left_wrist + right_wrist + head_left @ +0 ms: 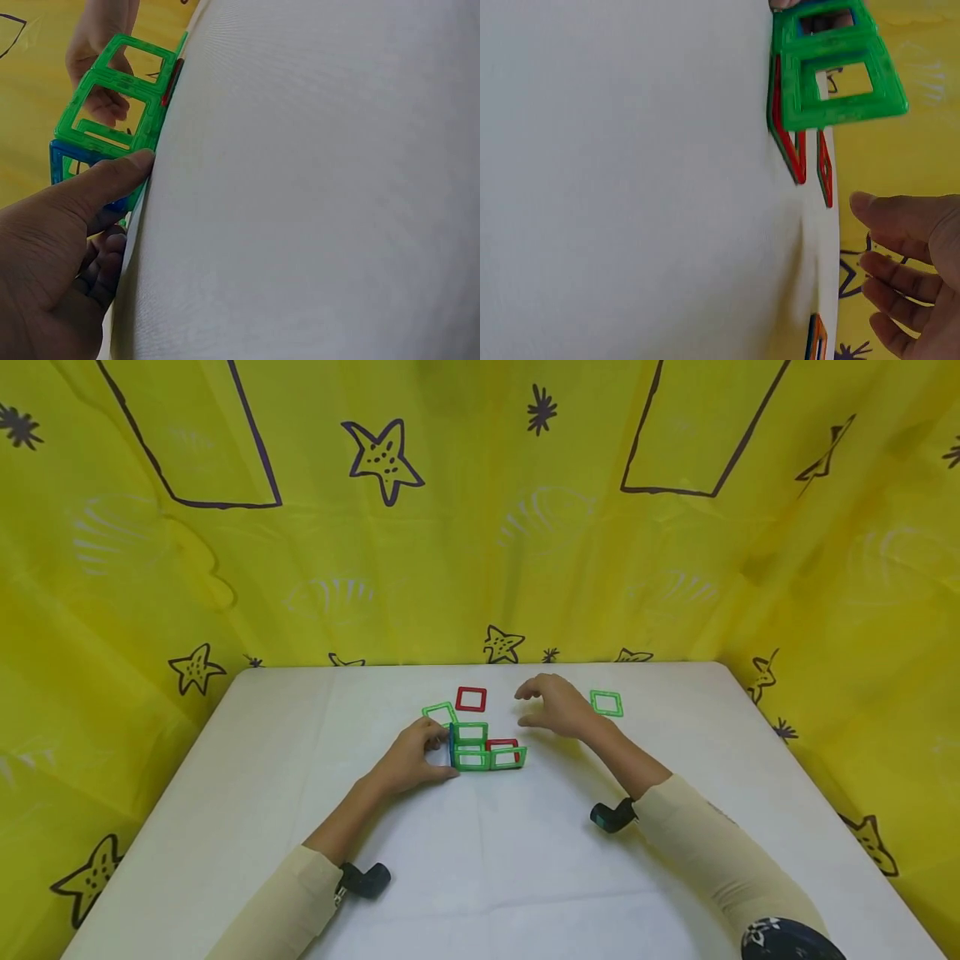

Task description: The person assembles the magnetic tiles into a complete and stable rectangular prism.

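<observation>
A small structure of square magnetic tiles [471, 761] stands on the table, mostly green, with a blue tile [54, 161] at its left end. My left hand [408, 756] grips that end, thumb at the front lower corner and fingers behind. In the left wrist view the thumb of the left hand [60, 232] lies over the green and blue edges. My right hand [558, 706] hovers right of the structure, holding nothing, its fingers loosely bent and thumb apart. In the right wrist view the right hand [915, 270] is apart from the green tiles [840, 116]. A red tile [501, 744] lies beside the structure's right part.
Behind the structure lie a loose red tile [458, 700] and a green tile [426, 712]. Another green tile [607, 714] lies farther right, beyond the right wrist. A white cloth covers the table [480, 860], and a yellow patterned curtain [465, 568] hangs along its back and sides.
</observation>
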Available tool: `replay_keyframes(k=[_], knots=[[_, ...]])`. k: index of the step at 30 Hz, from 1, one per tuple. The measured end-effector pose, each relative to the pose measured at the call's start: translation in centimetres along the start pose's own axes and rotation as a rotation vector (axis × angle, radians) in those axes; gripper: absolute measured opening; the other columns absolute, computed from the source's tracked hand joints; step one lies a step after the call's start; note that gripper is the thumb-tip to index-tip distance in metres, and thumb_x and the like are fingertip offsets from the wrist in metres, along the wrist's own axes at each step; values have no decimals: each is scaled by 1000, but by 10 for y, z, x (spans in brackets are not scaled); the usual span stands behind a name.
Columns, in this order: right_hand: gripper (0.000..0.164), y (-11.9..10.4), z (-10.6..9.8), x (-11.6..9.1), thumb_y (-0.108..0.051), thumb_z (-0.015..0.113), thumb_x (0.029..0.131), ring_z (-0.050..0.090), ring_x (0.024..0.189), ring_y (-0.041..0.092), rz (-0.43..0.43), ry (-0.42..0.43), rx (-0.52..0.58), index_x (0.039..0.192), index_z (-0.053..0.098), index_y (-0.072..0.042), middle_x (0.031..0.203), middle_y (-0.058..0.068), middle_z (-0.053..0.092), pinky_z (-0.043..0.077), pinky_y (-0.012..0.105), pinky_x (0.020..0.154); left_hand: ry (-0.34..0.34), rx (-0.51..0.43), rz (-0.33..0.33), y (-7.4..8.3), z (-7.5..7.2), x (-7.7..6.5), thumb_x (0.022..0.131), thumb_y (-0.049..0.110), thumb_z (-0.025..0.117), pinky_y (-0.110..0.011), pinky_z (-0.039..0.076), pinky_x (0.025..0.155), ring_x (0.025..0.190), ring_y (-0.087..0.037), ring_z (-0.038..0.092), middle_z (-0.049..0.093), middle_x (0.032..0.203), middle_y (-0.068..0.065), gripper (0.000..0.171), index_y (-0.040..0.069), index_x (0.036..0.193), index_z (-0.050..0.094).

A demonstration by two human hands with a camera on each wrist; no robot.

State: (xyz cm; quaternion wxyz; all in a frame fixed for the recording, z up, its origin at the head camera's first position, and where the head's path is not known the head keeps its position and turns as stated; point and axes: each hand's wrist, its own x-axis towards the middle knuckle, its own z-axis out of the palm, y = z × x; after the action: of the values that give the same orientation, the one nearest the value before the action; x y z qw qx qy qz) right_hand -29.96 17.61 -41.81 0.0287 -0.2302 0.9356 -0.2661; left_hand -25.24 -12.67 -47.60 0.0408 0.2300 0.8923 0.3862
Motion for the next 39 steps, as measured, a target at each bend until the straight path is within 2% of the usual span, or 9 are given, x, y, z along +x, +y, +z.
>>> replay_keyframes(k=[4,8,19,24,29,33,35,39], knots=[[48,11,-4,-1,-19,90,85,56,118,38,46,53,-72,125,72,-2,121,17,68,40,58,99,-2,-4,-2,0,0,0,79,20,95,-39,51,91,102,-22,56,58,112,-6,62,-5,128,67],[50,24,-8,-2,-20,92,83,53,120,42,87,71,-116,125,72,-3,120,18,68,38,60,96,-6,2,-3,-1,0,1,79,20,95,-38,51,91,102,-22,55,58,112,-6,62,-5,128,67],[51,57,-18,-5,-23,87,88,48,122,47,183,23,-194,132,71,-3,128,22,66,37,64,97,-6,-2,11,-1,0,1,79,21,95,-38,51,90,100,-22,55,58,111,-5,62,-6,127,67],[42,66,-20,-2,-25,81,94,50,116,45,198,-24,-212,129,74,-3,128,20,69,40,59,93,-5,-4,11,0,-1,1,79,21,95,-38,50,89,100,-22,54,58,110,-5,62,-6,127,67],[41,70,-21,-1,-26,82,93,50,109,44,192,-48,-237,127,75,-3,127,22,68,42,54,87,-9,-4,-9,2,-2,0,79,21,95,-38,51,90,101,-22,55,58,111,-5,62,-4,128,67],[44,69,-22,-2,-24,86,90,49,110,43,201,-32,-207,124,73,-1,124,23,65,41,56,90,-11,1,-13,1,-2,1,79,22,96,-38,51,90,101,-22,55,58,111,-4,62,-4,128,67],[43,68,-23,-3,-20,86,90,52,109,41,213,-26,-150,123,69,1,120,22,65,43,55,93,-11,1,-12,1,-2,1,79,22,96,-38,51,90,101,-22,55,58,111,-5,62,-4,127,67],[30,63,-24,-5,-8,77,94,59,97,35,210,-8,-27,119,65,3,109,19,65,49,50,89,-15,8,-21,1,-2,2,80,21,95,-38,51,91,102,-22,55,58,112,-4,61,-3,128,67]])
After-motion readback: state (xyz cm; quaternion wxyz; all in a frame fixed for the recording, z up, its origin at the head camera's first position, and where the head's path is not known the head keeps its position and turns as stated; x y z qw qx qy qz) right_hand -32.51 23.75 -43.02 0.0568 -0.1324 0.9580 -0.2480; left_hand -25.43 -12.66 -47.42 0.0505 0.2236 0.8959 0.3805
